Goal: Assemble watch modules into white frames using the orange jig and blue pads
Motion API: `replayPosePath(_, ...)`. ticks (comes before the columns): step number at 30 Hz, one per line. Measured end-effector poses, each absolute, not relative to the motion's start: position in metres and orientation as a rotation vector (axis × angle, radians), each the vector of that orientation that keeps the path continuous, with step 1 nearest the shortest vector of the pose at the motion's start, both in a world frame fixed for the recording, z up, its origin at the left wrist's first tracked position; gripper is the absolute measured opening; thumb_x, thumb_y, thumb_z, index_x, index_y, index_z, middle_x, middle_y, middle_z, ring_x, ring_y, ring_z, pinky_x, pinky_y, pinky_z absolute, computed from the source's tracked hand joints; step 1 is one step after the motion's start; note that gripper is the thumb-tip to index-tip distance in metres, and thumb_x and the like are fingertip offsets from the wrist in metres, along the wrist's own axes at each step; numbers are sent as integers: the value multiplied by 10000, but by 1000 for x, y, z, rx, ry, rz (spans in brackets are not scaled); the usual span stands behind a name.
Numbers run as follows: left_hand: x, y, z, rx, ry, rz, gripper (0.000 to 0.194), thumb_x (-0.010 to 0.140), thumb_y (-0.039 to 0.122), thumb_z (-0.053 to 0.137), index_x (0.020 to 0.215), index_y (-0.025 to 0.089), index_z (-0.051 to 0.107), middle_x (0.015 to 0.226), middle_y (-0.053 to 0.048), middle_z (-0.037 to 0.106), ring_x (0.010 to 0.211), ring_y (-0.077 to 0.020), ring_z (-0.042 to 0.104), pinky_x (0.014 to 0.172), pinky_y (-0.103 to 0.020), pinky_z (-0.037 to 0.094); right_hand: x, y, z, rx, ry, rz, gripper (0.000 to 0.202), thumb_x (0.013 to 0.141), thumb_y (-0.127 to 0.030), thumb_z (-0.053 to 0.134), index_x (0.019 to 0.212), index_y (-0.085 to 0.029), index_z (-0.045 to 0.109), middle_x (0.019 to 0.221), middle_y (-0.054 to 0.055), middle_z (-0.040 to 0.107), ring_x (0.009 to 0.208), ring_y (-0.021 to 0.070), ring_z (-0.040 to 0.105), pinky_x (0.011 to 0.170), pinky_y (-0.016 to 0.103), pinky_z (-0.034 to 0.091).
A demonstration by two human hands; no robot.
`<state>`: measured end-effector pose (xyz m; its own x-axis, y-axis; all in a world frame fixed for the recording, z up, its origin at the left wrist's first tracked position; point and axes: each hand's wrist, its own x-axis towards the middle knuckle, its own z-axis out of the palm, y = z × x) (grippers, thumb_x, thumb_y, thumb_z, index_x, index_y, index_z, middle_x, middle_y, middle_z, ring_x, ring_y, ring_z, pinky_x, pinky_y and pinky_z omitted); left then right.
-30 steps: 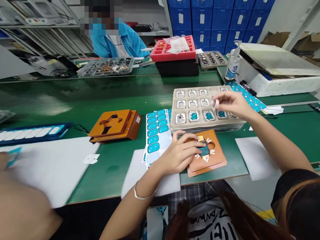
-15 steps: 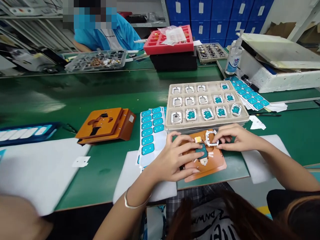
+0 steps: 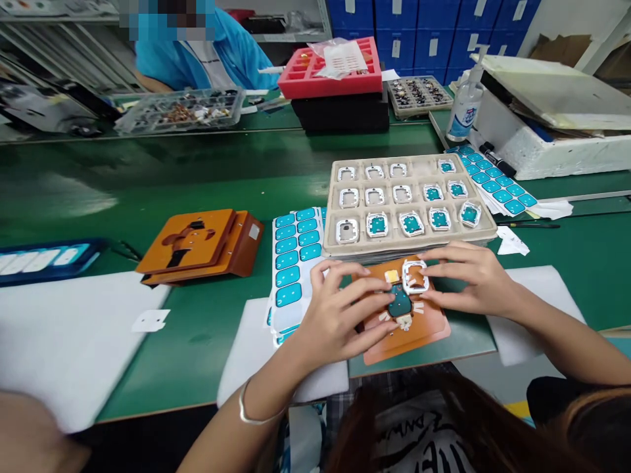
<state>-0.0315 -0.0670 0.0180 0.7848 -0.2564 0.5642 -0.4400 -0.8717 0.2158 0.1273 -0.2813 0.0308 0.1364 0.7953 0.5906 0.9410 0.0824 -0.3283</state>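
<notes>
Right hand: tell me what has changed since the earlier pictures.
The right hand has moved from the tray toward the person and now holds a white frame at the orange board. The left hand has stayed at the board.

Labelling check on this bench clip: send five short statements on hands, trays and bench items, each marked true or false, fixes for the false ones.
1. The right hand holds a white frame. True.
2. The left hand is in the beige tray. False: the left hand is over the orange plate, fingers at the teal piece.
3. The red tray sits on a black box. True.
4. The bottle lies on its side. False: the bottle stands upright.
5. Teal stickers lie both left and right of the beige tray in view. True.
</notes>
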Motion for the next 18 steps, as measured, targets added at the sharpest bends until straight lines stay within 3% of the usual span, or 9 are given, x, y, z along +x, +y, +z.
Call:
replayPosePath(5,-32,-71,18,2565,-277,772,453,815,526,696,1162,244,621,1078,-50,706,1058,-276,485,911,-457,366,117,-268,24,-1553,-1733,-252,220,799,-308,741,983,-198,688,1049,125,745,797,193,671,683,371,550)
replayPosePath(18,-34,-75,15,2622,-230,668,469,799,549,700,1167,266,634,1087,-55,704,1072,-289,493,894,-463,317,114,-266,17,-1549,-1729,-211,225,810,-313,737,1014,-227,694,1077,98,749,774,193,585,661,367,500)
